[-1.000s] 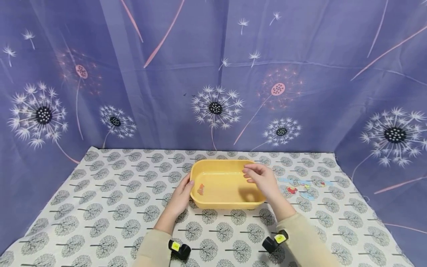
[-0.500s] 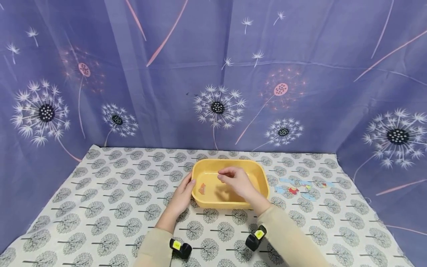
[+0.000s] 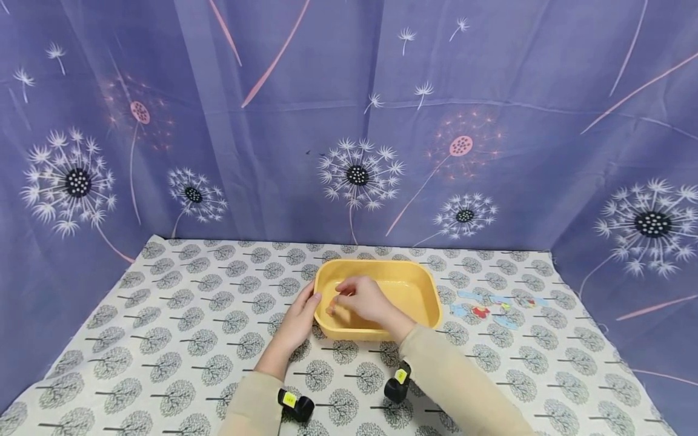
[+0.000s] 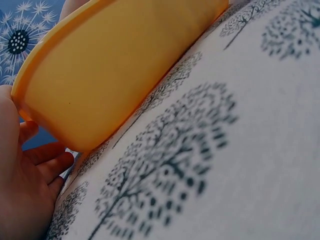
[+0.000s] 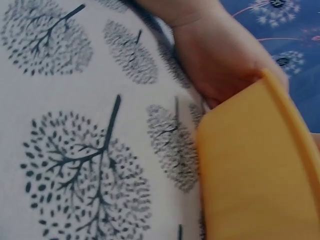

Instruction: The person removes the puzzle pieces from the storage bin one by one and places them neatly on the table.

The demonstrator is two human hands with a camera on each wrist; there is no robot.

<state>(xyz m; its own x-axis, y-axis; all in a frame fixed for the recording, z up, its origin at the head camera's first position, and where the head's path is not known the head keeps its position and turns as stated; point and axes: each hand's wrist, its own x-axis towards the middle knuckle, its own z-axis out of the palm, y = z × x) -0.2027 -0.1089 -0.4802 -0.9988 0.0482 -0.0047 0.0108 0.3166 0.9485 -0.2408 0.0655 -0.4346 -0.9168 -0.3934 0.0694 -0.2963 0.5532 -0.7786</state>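
Observation:
In the head view, a yellow oblong plastic tub (image 3: 406, 297) stands on the cloth. My left hand (image 3: 297, 321) grips its left end, thumb at the rim and fingers on the outer wall. The left wrist view shows this hand (image 4: 32, 185) with fingertips against the tub's lower corner (image 4: 85, 100). Inside the tub, my right hand (image 3: 364, 298) is lowered at the left end with bent fingers. Its fingertips are at a small flat orange piece (image 3: 330, 307), partly hidden by them. Whether they pinch it is not clear. The tub wall (image 5: 255, 170) hides most of this hand in the right wrist view.
Right of the tub lie several flat cut-out pieces, among them a red one (image 3: 480, 312) and a light-blue one (image 3: 504, 321). A tree-print cloth (image 3: 207, 339) covers the table. A purple dandelion-print curtain (image 3: 272, 151) hangs behind it.
My right hand has moved left from the tub's right end and down to the orange piece. A light-blue piece beside the tub has come into sight. My left hand keeps its hold.

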